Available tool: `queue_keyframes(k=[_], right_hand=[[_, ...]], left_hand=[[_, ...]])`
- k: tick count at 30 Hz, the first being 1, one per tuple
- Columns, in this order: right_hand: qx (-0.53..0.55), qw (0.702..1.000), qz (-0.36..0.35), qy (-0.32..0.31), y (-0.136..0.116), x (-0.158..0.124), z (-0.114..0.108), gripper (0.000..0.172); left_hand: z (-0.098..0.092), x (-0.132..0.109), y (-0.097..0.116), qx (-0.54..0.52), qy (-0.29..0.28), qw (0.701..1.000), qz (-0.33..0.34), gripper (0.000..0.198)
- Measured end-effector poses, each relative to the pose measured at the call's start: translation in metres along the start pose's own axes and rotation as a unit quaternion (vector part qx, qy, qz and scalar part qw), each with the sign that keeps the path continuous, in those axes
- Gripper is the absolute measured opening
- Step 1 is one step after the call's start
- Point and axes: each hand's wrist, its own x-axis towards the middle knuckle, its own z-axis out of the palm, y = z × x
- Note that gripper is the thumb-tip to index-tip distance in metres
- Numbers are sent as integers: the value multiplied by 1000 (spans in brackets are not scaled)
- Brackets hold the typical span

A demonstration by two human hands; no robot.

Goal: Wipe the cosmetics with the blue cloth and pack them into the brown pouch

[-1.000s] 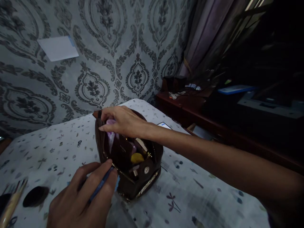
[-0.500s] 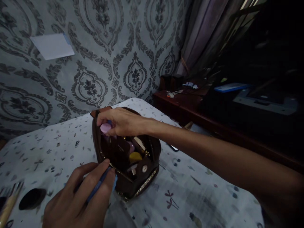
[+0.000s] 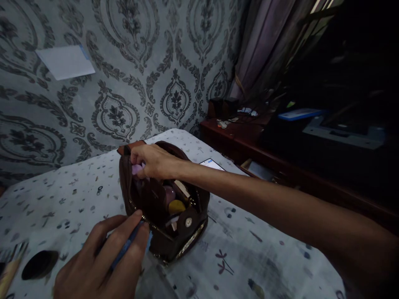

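Observation:
A dark brown zippered bag stands unzipped on the bed. My right hand reaches into its far left end, fingers closed round a small lilac round-topped container. At the near edge is my left hand, with a slim blue stick-like item pinched between its fingers. Its index fingertip touches the bag's zipper rim. Inside the bag lie a yellow round item, a pink rounded item and other small things, partly in shadow. A flap with a round snap hangs at the front.
A black oval object and a makeup brush lie at the lower left on the patterned sheet. Behind my right forearm is a phone. A dark red wooden desk with cables stands at the right, beside the papered wall.
My right hand has sunk slightly lower into the bag with the lilac container, whose top is now more covered by the fingers. More of the phone shows. My left hand has barely moved.

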Motion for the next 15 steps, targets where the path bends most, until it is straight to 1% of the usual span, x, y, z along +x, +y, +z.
queue_keyframes(k=[3, 6, 11, 13, 15], right_hand=[[-13, 999, 34, -27, -2, 5, 0, 26], [-22, 997, 70, -34, -5, 9, 1, 30], [-4, 988, 147, -41, -4, 19, 5, 19], [-12, 987, 152, -50, -3, 24, 7, 18], [-26, 991, 130, -36, -3, 29, 8, 22]], left_hand=[[1, -1, 1, -8, 7, 1000, -7, 40], [3, -2, 1, -20, 12, 1000, -9, 40], [3, -3, 0, -11, 9, 1000, 2, 43], [3, -2, 1, -13, 8, 1000, 5, 42], [3, -2, 1, -14, 9, 1000, 5, 41]])
